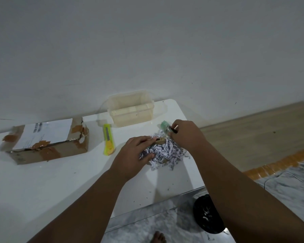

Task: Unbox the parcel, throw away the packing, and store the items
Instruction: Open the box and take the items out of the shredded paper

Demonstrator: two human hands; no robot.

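Left hand (135, 151) presses the shreds (165, 153); right hand (184, 134), at two o'clock, pinches a small item (165, 126). Lift items clear, shake off scraps.

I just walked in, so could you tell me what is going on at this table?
A person is sorting a parcel's contents. The left hand rests on a pile of shredded paper; the right hand holds a small green item. The torn cardboard box, yellow cutter and clear container sit nearby.
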